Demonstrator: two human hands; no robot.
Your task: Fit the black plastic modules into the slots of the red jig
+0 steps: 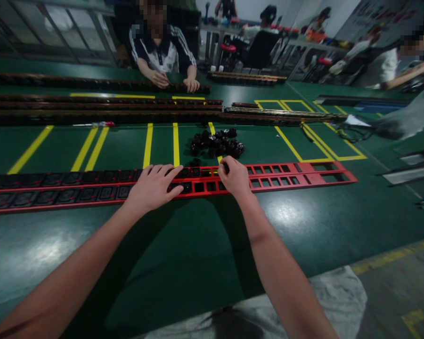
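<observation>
Two long red strips (304,173) with rows of rectangular slots lie side by side across the green table (198,245). Black socket inserts fill their left part; the slots to the right are empty. My left hand (154,186) rests flat on the strips, fingers spread over the last filled slots. My right hand (235,176) is closed, its fingertips pinched at the far strip on what looks like a black insert, mostly hidden. A pile of loose black inserts (217,143) sits just beyond my right hand.
More long dark strips (102,107) lie across the far side of the table, where a seated person's hands (175,81) work on one. Yellow lines mark the table. Another person's arm (406,77) shows at far right. A white cloth (335,296) hangs at the near edge.
</observation>
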